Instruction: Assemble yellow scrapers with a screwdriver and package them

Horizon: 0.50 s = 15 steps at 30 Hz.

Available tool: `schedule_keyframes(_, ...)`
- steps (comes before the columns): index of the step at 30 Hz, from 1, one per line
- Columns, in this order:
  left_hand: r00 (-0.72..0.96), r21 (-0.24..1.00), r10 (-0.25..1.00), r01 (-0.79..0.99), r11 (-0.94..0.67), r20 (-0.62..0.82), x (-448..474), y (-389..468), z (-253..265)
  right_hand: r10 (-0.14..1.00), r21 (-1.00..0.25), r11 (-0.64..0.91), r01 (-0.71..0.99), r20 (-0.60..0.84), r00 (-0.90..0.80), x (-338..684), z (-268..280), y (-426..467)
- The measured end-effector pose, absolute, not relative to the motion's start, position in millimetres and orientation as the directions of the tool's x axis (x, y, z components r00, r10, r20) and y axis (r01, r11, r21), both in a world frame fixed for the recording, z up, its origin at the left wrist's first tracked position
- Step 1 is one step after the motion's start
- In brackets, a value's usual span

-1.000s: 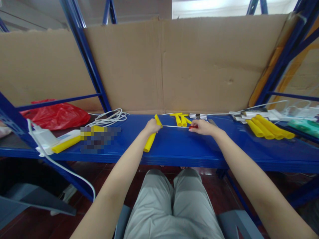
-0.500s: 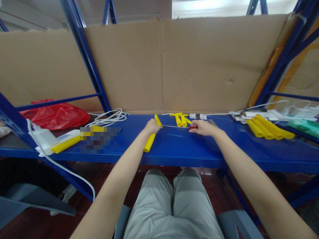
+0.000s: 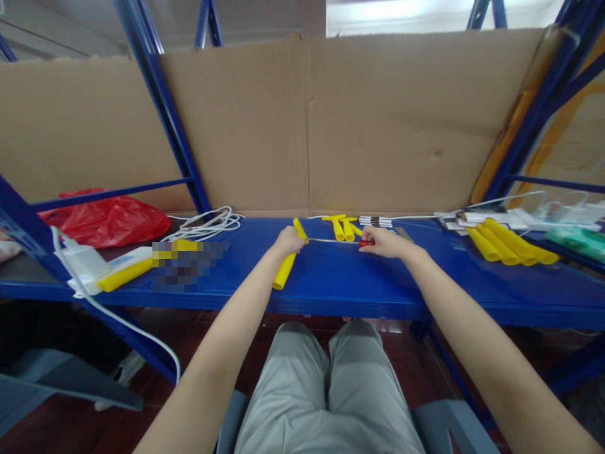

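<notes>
My left hand is closed around a yellow T-shaped scraper-like piece, near where its crossbar meets the tubular handle. The handle slants down toward the bench's front edge. In my right hand is the red handle of a screwdriver. Its long thin metal shaft lies level and reaches left to the crossbar beside my left fingers. Whether the tip sits in a screw is hidden. Just behind the shaft lie more yellow T-shaped pieces.
On the blue bench, several yellow tubes lie at right by white boxes. White packets rest at the back. To the left are a red plastic bag, coiled white cable and a power strip. Cardboard stands behind.
Hardly anything differs. My right hand has shifted very slightly on the red handle; the left hand keeps its hold on the yellow piece.
</notes>
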<state>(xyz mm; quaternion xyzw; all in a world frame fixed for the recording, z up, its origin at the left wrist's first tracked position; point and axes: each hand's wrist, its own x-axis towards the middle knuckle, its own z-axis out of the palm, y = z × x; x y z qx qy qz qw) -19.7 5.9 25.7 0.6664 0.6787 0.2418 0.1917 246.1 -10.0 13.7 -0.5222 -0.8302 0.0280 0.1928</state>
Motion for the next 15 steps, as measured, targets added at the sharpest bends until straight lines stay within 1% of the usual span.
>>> schedule_keyframes(8,-0.036,0.584,0.998,0.812,0.0,0.05,-20.0,3.7,27.7,0.875,-0.197,0.467,0.862,0.243,-0.418,244.5,18.5,-13.8)
schedule_keyframes(12,-0.03,0.577,0.999,0.817,-0.002,0.045,-20.7,4.8,27.5,0.874,-0.196,0.475,0.858,0.223,-0.432,243.3,19.6,-14.6)
schedule_keyframes(15,-0.03,0.574,0.998,0.819,-0.004,0.05,-21.5,6.9,25.8,0.875,-0.208,0.471,0.857,0.235,-0.424,242.9,19.6,-14.6)
